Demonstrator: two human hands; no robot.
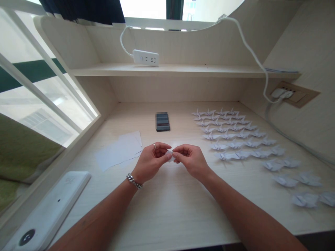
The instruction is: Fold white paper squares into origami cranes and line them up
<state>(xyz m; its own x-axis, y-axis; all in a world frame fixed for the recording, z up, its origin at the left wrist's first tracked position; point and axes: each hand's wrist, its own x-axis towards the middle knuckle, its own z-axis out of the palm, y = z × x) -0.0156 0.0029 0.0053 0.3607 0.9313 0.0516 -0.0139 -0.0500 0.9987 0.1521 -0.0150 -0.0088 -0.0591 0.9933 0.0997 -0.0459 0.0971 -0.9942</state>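
Note:
Between my two hands, above the middle of the desk, is a small folded piece of white paper [171,156]. My left hand [153,158], with a ring and a chain bracelet, pinches its left side between thumb and fingers. On the other side my right hand [190,158] grips the paper the same way. Fingers cover much of the paper, so its exact shape cannot be made out. To the right stand rows of white folded paper cranes [235,134]. Loose white paper sheets [115,151] lie overlapping left of my left hand.
A dark, blurred-out rectangular object [162,122] lies beyond my hands. At the left edge rests a long white device [52,212]. A power strip [146,58] sits on the shelf [183,70]. A white cable [248,45] runs down to the wall socket [298,94].

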